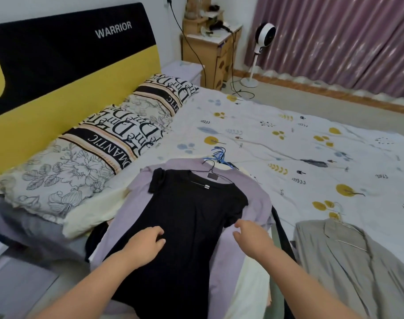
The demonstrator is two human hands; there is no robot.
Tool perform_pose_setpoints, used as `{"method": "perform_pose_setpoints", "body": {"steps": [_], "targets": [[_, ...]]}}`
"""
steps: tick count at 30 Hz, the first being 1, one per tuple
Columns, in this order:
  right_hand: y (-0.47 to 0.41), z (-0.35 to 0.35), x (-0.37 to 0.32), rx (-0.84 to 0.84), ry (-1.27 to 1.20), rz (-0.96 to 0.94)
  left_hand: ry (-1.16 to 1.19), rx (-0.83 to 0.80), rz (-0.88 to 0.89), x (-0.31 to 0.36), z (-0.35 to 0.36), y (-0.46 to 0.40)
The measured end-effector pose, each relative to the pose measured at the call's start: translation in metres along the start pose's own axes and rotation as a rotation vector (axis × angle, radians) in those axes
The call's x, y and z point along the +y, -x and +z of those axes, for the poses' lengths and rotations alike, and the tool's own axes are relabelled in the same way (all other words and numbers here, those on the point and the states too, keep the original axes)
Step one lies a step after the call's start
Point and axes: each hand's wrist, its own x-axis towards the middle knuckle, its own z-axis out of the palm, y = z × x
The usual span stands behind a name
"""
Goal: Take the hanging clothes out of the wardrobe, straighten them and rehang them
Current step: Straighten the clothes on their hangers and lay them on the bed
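A person stands at the side of a bed (288, 139), looking down at a pile of clothes still on their hangers. On top lies a black short-sleeved T-shirt (191, 217), spread face up on a thin wire hanger (211, 170) whose hook points toward the far side of the bed. Beneath it sits a lilac top (254, 192), with cream fabric showing under that, and a cluster of blue hanger hooks (219, 155) pokes out past the collars. The left hand (148, 244) rests on the black shirt's lower front, fingers loosely curled against the cloth; whether it is pinching a fold cannot be told. The right hand (251, 233) hovers just beside the shirt's right sleeve, over the lilac top, fingers relaxed and apart, holding nothing. To the right, well apart from the pile, a grey collared shirt (348, 261) lies flat on its own hanger. The black shirt looks light, thin and limp; it would likely sag and bunch if lifted by the cloth alone, so the hanger hook or the shoulders seem the safest places to take hold.
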Motion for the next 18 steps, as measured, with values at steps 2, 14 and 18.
{"method": "perform_pose_setpoints", "body": {"steps": [2,14,18], "targets": [[-0.023,0.005,-0.003,0.034,-0.019,0.024,0.018,0.001,0.017,0.000,0.000,-0.019],[-0.200,0.019,0.019,0.074,-0.023,0.132,-0.278,-0.033,0.022,0.005,0.010,-0.182],[-0.252,0.031,0.032,0.072,-0.005,0.189,-0.369,-0.102,0.014,0.005,0.025,-0.231]]}}
